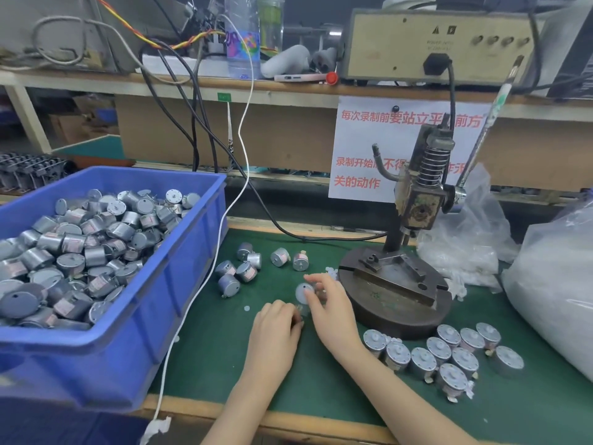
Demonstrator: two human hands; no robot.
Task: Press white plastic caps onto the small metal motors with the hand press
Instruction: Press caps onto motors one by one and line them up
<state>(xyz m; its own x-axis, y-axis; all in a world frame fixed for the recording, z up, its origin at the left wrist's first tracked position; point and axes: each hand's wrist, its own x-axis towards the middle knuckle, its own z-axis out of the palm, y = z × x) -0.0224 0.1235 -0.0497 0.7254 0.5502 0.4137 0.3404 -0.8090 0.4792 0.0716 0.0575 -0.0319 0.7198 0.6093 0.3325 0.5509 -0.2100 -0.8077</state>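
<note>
R hand (pixel 330 306) fingers pinch motor (pixel 303 289) by press (pixel 394 303); L hand (pixel 276 329) fingers curled, can't tell on what

A strip of bare green bench (pixel 221 358) lies open in the lower middle of the frame, between the blue bin (pixel 179 284) on the left and the hand press (pixel 414 200) right of centre. A white cable (pixel 192 300) hangs along the bin's wall. Loose motors (pixel 244 268) dot the mat above the strip. Capped motors (pixel 449 354) crowd the lower right, just beside a bulging plastic bag (pixel 558 300) along the right edge. The press lever (pixel 487 123) slants across the upper right.
</note>
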